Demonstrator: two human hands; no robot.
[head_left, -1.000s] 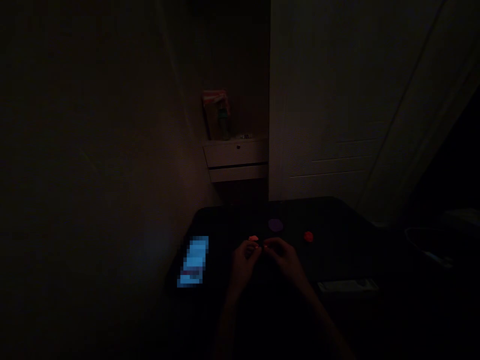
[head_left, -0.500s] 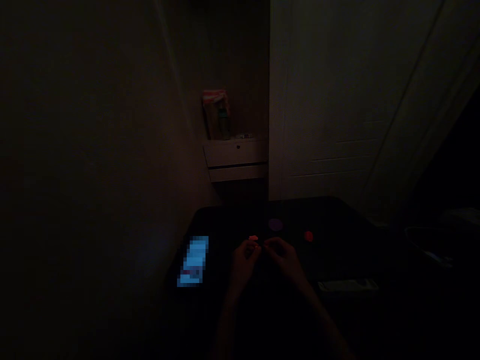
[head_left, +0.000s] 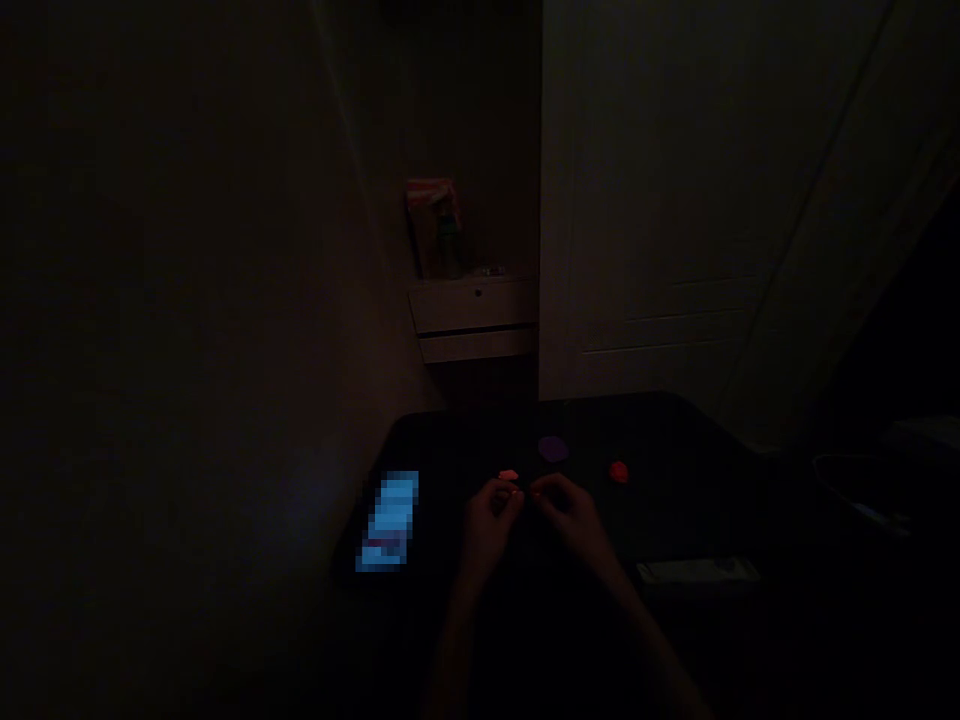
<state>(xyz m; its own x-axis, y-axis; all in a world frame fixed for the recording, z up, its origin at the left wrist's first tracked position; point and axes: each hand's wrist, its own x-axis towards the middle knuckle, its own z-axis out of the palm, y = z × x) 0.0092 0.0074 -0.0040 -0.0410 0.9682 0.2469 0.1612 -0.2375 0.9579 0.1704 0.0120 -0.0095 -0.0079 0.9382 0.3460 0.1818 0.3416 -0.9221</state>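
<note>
My left hand [head_left: 493, 510] is closed in a pinch above the dark table [head_left: 465, 440]. Facing it, my right hand [head_left: 566, 508] pinches too, its fingertips a small gap away. What either pinch holds is too dark and small to make out; a faint reddish glint shows at the fingertips. Just beyond my left fingers lies a small bright orange-red piece [head_left: 508, 475], partly hidden by them. Behind my hands sits a flat purple round thing [head_left: 553, 449]. A red lump [head_left: 619, 472] rests to the right of my right hand.
A lit, pixelated phone-like screen [head_left: 388, 520] lies at the table's left side. A pale flat strip [head_left: 697, 571] is near the right front. Behind stand a drawer unit [head_left: 480, 310] with a striped bag [head_left: 431, 195] on it, and a pale panelled door [head_left: 645, 200]. The room is very dark.
The picture has become darker and shifts very slightly. Both hands keep nearly the same pinched pose; the things on the table stay in place.
</note>
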